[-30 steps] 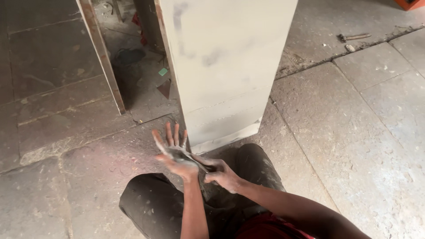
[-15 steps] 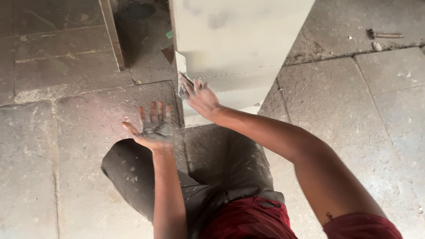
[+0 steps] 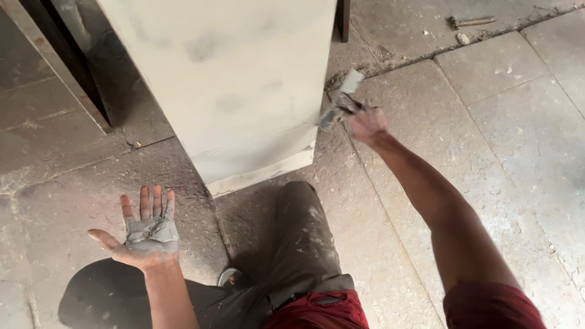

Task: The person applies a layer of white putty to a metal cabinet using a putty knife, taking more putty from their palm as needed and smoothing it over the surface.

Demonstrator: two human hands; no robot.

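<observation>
My left hand (image 3: 145, 230) is held palm up at the lower left, fingers spread, with a lump of grey putty (image 3: 151, 234) resting on the palm. My right hand (image 3: 365, 123) reaches out to the right edge of a pale, smooth-coated square pillar (image 3: 225, 79). It grips a putty knife (image 3: 340, 100) whose grey-smeared blade touches the pillar's right corner. My knee in dark, dusty trousers (image 3: 298, 244) points toward the pillar's base.
The stone slab floor (image 3: 499, 140) has dusty joints. A small hammer-like tool (image 3: 466, 22) lies at the far upper right. Dark door frame members (image 3: 67, 61) stand to the left of the pillar.
My right hand has swung the putty knife from the pillar's left edge across to its right corner. My left hand stays palm up with putty and has dropped lower in view.
</observation>
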